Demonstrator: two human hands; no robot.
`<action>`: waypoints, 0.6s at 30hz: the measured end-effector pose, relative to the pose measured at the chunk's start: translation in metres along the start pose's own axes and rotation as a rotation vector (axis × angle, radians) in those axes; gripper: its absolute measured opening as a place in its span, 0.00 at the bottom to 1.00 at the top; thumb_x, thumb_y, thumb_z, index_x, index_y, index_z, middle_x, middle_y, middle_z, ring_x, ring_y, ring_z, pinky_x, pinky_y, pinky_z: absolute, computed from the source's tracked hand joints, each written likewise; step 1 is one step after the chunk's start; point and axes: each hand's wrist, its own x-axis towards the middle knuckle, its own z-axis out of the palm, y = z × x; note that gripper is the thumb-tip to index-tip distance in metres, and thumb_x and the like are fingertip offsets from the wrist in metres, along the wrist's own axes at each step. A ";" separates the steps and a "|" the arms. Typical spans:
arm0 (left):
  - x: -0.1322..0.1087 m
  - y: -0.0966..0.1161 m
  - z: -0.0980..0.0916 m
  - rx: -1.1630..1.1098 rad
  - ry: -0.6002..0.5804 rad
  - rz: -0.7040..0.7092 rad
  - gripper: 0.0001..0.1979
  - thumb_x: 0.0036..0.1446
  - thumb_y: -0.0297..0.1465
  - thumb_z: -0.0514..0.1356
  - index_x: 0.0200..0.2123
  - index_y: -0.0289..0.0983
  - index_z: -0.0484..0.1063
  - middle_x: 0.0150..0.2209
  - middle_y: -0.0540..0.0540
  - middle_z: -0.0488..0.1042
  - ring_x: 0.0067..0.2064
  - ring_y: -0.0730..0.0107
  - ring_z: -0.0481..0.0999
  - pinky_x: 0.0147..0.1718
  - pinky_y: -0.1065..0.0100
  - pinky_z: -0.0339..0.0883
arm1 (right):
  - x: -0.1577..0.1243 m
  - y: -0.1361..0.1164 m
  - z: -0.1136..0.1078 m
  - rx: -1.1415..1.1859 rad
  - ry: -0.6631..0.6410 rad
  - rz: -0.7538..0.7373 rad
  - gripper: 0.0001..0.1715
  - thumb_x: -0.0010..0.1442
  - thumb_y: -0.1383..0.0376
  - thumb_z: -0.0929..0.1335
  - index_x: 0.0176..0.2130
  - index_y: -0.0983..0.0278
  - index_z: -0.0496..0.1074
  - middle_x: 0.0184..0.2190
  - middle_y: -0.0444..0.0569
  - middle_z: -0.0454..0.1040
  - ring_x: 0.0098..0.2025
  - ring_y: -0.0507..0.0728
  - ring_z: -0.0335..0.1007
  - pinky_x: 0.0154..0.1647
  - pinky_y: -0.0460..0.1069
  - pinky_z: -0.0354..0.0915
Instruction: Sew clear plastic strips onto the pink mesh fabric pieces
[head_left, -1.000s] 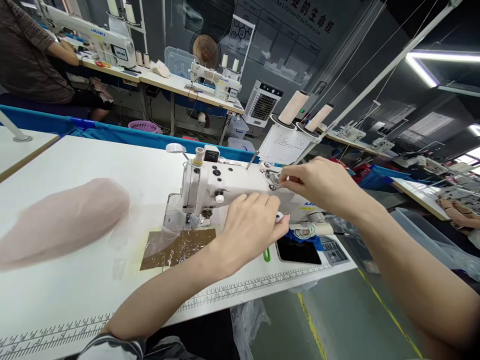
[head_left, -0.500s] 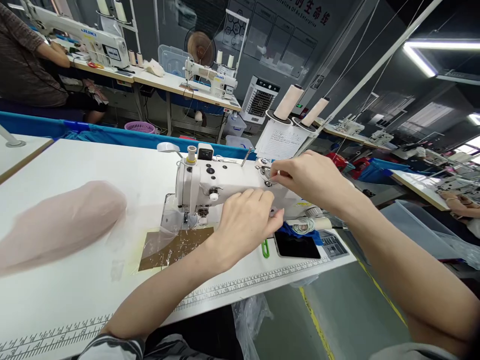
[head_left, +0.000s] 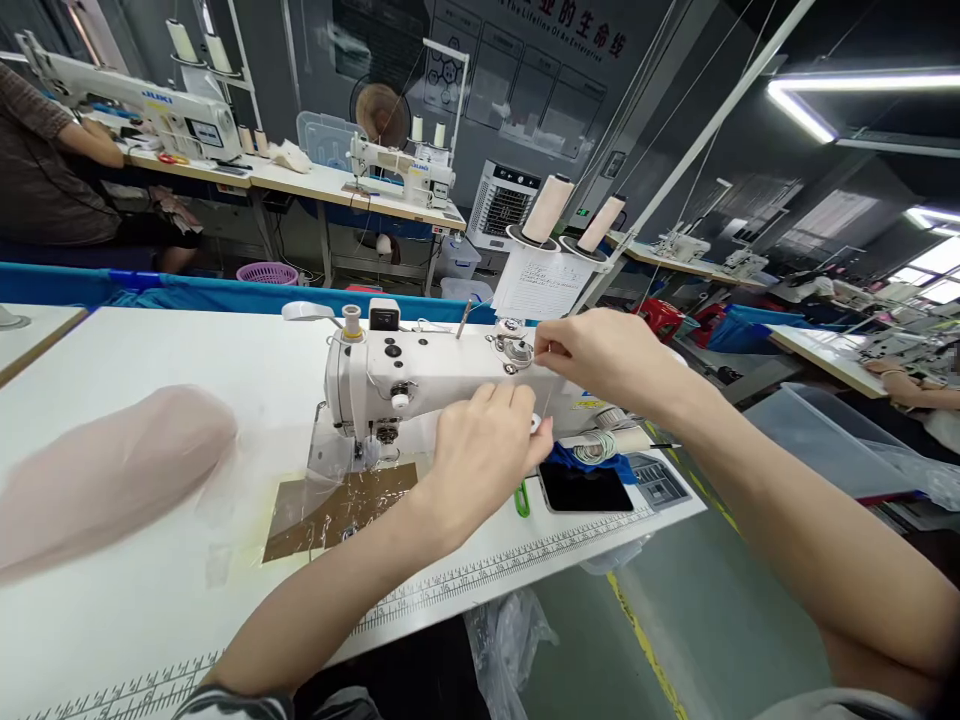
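Note:
A white sewing machine [head_left: 450, 362] stands on the white table in front of me. At the round metal bobbin winder [head_left: 517, 350] on its top, my right hand [head_left: 611, 352] is closed in a pinch, with a faint thread running down from the fingertips. My left hand [head_left: 484, 455] is held before the machine body, fingers curled and thumb pointing right. What its fingers hold, if anything, is hidden. A small white round part shows beside that thumb. Under the needle area lies a brown sheet [head_left: 337, 510] beneath clear plastic.
Pale pink sheer fabric [head_left: 127, 465] lies left on the table. Right of my left hand are a green clip [head_left: 522, 499], a black phone [head_left: 585, 487] and a blue cloth. Two thread cones [head_left: 547, 208] stand behind the machine. A co-worker [head_left: 45, 170] sits at the far left.
The view has shifted, so the machine sits slightly further left. My right hand's fingertips have come slightly away from the bobbin winder. My left hand stays in front of the machine.

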 end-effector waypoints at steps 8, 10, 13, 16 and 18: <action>0.011 -0.017 -0.030 0.178 0.008 -0.112 0.11 0.65 0.36 0.53 0.32 0.37 0.68 0.30 0.48 0.75 0.34 0.64 0.75 0.21 0.67 0.44 | 0.030 -0.022 -0.012 0.044 -0.003 -0.084 0.12 0.55 0.73 0.63 0.33 0.64 0.75 0.31 0.53 0.78 0.30 0.55 0.69 0.26 0.49 0.47; 0.026 -0.015 -0.029 0.215 0.021 -0.114 0.11 0.66 0.35 0.53 0.33 0.37 0.68 0.31 0.46 0.75 0.36 0.63 0.76 0.21 0.67 0.44 | 0.040 -0.014 -0.011 0.067 0.004 -0.055 0.12 0.55 0.73 0.63 0.34 0.64 0.76 0.33 0.53 0.78 0.32 0.56 0.70 0.27 0.49 0.48; 0.041 -0.006 -0.021 0.219 -0.027 -0.088 0.10 0.66 0.35 0.53 0.35 0.36 0.69 0.34 0.44 0.76 0.39 0.60 0.77 0.22 0.67 0.46 | 0.042 0.005 -0.005 0.103 0.013 0.002 0.08 0.57 0.70 0.65 0.32 0.64 0.75 0.32 0.52 0.78 0.32 0.56 0.70 0.27 0.48 0.48; 0.041 0.002 -0.014 0.189 -0.075 -0.048 0.10 0.66 0.35 0.53 0.37 0.35 0.69 0.35 0.43 0.77 0.40 0.59 0.78 0.23 0.68 0.50 | 0.028 0.018 0.000 0.118 0.003 0.019 0.08 0.57 0.69 0.65 0.31 0.63 0.75 0.29 0.49 0.77 0.30 0.54 0.69 0.26 0.48 0.48; 0.033 0.005 -0.013 0.165 -0.111 -0.045 0.09 0.65 0.35 0.54 0.37 0.35 0.69 0.35 0.44 0.78 0.40 0.59 0.78 0.23 0.68 0.51 | 0.014 0.018 0.002 0.131 0.009 0.021 0.09 0.57 0.69 0.65 0.31 0.62 0.75 0.29 0.48 0.77 0.29 0.54 0.68 0.26 0.48 0.48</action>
